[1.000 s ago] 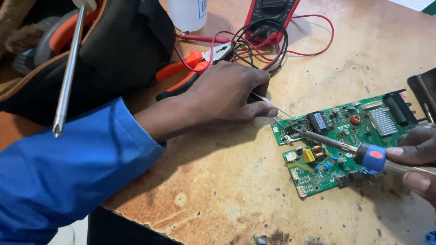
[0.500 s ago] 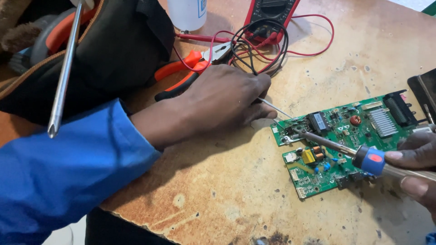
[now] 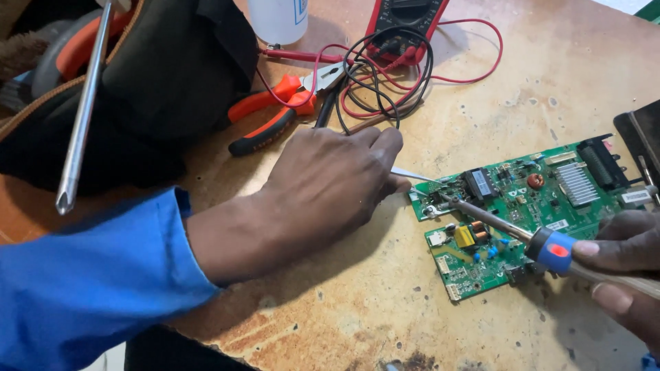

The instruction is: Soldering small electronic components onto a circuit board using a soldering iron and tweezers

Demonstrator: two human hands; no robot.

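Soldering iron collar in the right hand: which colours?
Blue collar with a red spot, head view.

Green circuit board (image 3: 529,206) lies flat under soldering iron (image 3: 509,230) tip.

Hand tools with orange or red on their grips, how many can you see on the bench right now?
2. The orange-handled pliers lie behind the left hand, beside the black bag. The soldering iron is in the right hand, tip on the green circuit board. The bag may hide more.
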